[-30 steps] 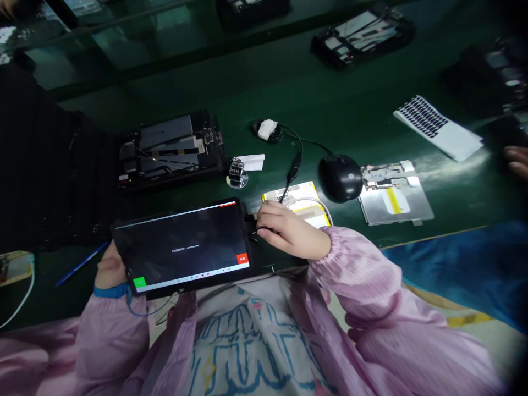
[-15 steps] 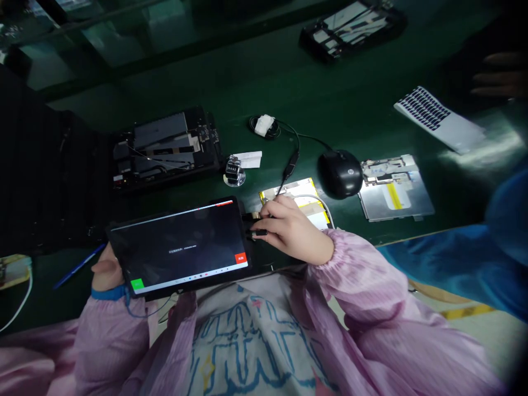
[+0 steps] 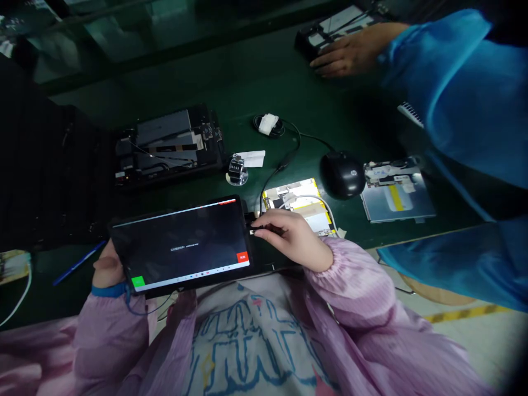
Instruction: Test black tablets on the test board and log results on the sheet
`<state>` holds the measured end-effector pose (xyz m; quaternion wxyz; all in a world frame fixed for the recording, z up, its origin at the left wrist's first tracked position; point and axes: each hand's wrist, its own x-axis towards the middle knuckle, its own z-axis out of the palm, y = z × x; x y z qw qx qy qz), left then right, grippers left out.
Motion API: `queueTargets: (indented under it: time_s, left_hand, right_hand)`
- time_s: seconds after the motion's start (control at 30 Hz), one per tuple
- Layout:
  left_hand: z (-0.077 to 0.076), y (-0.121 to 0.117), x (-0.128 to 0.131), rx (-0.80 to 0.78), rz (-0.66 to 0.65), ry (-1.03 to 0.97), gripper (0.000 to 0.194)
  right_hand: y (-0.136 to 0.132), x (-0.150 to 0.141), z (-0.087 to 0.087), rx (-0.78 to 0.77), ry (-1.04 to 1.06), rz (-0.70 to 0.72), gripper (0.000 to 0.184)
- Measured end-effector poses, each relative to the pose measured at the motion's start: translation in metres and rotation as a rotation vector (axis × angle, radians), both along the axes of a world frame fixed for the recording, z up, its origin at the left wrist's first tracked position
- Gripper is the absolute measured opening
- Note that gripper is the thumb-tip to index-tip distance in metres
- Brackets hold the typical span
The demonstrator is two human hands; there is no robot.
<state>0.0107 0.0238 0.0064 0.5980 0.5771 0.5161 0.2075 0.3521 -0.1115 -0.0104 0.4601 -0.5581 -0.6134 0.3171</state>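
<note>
My left hand (image 3: 108, 267) grips the left edge of a tablet (image 3: 181, 236), thumb on its front and fingers hidden underneath. The tablet's screen is lit, mostly black, with a green box at lower left and a red one at lower right. Beside its right edge, my right hand (image 3: 295, 237) pinches a small USB plug (image 3: 253, 232) between thumb and index finger. A black adapter (image 3: 249, 216) sits at that same edge, just above the plug. Whether the plug is seated in anything cannot be made out.
A black mouse (image 3: 342, 175), coiled cable (image 3: 267, 125), tally counter (image 3: 236, 169) and yellow-edged battery assembly (image 3: 303, 192) lie beyond my hands. An opened device (image 3: 165, 148) stands at left, a metal plate (image 3: 396, 203) at right. A co-worker's hand (image 3: 350, 52) rests on another opened device.
My right hand has shifted down slightly, from pinching the black cable to pinching the small plug. A co-worker's blue-sleeved arm has reached in from the right to the far device.
</note>
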Motion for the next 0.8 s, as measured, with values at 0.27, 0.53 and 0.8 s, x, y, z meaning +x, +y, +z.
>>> queueTargets:
  time_s: [0.27,0.53,0.8]
  left_hand:
    - [0.007,-0.004,0.014,-0.193,-0.057,-0.178,0.116]
    - [0.007,-0.005,0.013,-0.323,-0.002,-0.224,0.118]
    - [0.011,0.005,-0.008,-0.104,0.282,0.042,0.097]
  right_hand:
    - [0.000,-0.007,-0.013,-0.048,0.011,-0.057,0.013]
    - [0.000,-0.013,-0.025,-0.114,0.153,-0.094,0.013]
    - [0.005,-0.013,-0.023,-0.034,0.187,-0.030,0.014]
